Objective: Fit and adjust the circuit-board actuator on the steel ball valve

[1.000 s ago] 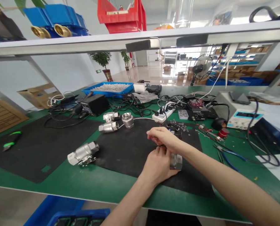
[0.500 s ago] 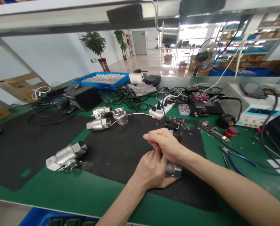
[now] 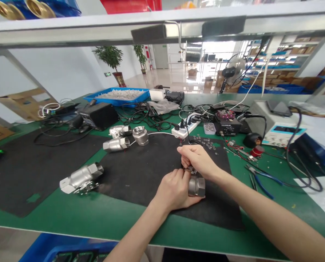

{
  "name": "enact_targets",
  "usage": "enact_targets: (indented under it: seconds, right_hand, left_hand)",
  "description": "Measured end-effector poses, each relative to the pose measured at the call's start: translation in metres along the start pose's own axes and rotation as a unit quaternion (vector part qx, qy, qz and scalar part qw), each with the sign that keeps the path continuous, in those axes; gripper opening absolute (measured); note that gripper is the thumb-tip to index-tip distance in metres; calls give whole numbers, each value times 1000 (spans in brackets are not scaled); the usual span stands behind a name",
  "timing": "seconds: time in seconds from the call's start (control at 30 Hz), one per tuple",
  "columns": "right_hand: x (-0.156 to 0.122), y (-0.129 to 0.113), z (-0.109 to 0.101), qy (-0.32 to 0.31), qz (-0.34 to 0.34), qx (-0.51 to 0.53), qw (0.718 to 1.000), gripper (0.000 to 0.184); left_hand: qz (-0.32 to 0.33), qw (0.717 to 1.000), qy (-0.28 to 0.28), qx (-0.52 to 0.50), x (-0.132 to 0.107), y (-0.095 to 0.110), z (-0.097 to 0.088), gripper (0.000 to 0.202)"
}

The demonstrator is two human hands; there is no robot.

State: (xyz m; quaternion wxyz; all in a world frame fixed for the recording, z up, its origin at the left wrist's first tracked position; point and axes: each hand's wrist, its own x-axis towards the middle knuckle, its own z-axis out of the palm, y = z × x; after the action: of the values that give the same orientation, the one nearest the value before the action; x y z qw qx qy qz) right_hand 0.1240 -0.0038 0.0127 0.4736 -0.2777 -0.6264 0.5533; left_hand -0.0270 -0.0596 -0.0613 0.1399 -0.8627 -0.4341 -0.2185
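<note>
My left hand (image 3: 175,190) is wrapped round a steel valve body (image 3: 196,186) that rests on the black mat (image 3: 140,171). My right hand (image 3: 198,160) sits just above it, fingers pinched on a small part at the valve's top; I cannot make out what that part is. Small metal washers (image 3: 206,142) lie scattered on the mat just beyond my right hand.
Another steel valve (image 3: 82,177) lies at the mat's left edge; more valve parts (image 3: 125,137) sit further back. A power strip (image 3: 186,129), cables, a soldering station (image 3: 229,125), a power supply (image 3: 278,125), blue-handled pliers (image 3: 260,178) and a blue tray (image 3: 120,96) crowd the green bench.
My right hand has shifted right and lowered onto the valve's top. The left hand keeps its hold on the valve body. The camera tilted up a little.
</note>
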Motion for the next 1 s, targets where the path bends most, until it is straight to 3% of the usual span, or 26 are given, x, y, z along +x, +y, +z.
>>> enact_targets:
  seconds: [0.07, 0.13, 0.2, 0.33, 0.43, 0.6, 0.8, 1.0]
  right_hand:
    - [-4, -16, -14, -34, -22, -115, 992, 39]
    - [-7, -30, -25, -72, -51, -256, 963, 30]
    - [-8, -39, -31, -110, -54, -321, 939, 27]
    - [-7, -34, -29, -133, 1, -187, 973, 31]
    - [-7, -16, -17, -81, 33, -34, 996, 36]
    - [-7, 13, 9, 12, 22, 116, 993, 46]
    - [-5, 27, 20, 66, -6, 168, 983, 44]
    - [-4, 34, 24, 106, -24, 158, 981, 39]
  left_hand:
    - [-6, 1000, -15, 4, -1, 1, -1, 62]
    - [-6, 1000, -24, 7, -2, 1, -2, 64]
    - [-7, 1000, -24, 8, -2, 1, -2, 64]
    - [-14, 1000, -14, 2, -1, 2, -3, 63]
    - [-4, 1000, -8, 0, 0, 1, -2, 60]
    - [12, 1000, 18, -3, 2, -2, 1, 56]
    - [46, 997, 57, -7, 3, -9, 9, 59]
    - [62, 995, 79, 1, 4, -8, 9, 60]
